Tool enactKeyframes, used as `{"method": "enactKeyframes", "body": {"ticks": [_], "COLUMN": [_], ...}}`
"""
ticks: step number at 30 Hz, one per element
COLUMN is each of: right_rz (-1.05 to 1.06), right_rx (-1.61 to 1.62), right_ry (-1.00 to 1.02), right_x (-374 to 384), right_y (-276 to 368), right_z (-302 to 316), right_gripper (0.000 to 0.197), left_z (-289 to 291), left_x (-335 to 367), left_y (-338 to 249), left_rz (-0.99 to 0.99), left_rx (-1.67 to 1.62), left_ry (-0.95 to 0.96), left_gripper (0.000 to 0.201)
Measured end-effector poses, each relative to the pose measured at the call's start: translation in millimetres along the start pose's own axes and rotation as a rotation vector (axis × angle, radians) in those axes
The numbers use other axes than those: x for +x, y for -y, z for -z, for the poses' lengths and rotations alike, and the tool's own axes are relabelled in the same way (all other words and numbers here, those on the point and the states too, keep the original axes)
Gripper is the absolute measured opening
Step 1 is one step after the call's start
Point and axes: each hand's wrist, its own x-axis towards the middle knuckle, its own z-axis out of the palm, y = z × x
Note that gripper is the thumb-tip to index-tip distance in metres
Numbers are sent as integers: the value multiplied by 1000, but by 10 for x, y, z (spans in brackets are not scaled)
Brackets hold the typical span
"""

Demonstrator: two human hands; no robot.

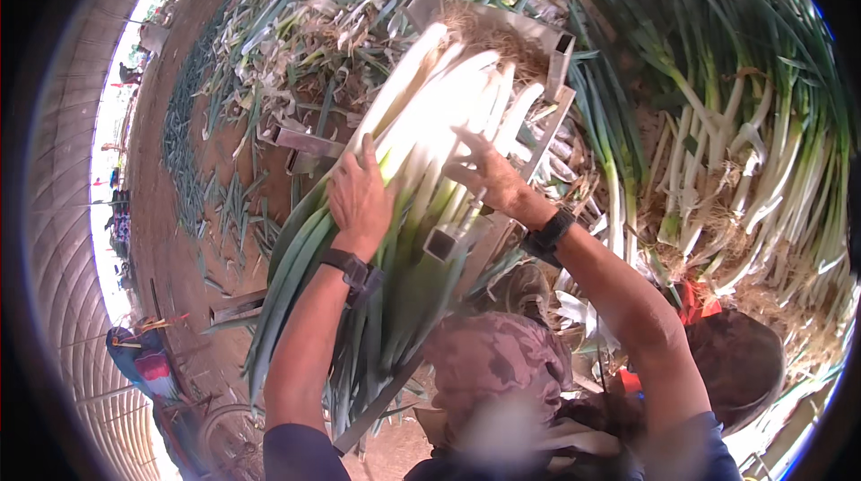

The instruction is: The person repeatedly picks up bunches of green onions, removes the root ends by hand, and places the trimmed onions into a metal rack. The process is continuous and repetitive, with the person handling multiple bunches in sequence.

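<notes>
While both hands (360,199) (489,174) spread over leeks (426,104) on a metal rack (310,143), scraps (278,78) litter the arched shelter's (67,167) floor (148,149).

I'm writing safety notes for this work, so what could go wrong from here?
No tie shows around the long green onions, so some might slide off the metal frame. An open square tube end appears close to the right hand and might scrape it.
</notes>
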Motion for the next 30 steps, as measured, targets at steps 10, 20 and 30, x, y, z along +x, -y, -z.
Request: {"method": "enactKeyframes", "body": {"ticks": [10,20,30], "right_rz": [263,223,48], "right_rx": [-571,-1083,-382], "right_ry": [-106,-261,-174], "right_x": [730,414,-616], "right_y": [200,66,-18], "right_z": [-233,-236,1117], "right_gripper": [70,57,42], "left_z": [-106,-268,-380], "left_x": [-67,-44,3], "left_y": [35,66,45], "left_rz": [-134,-179,-236], "left_rx": [-211,87,239], "left_ry": [-141,-60,-176], "left_gripper": [80,95,90]}}
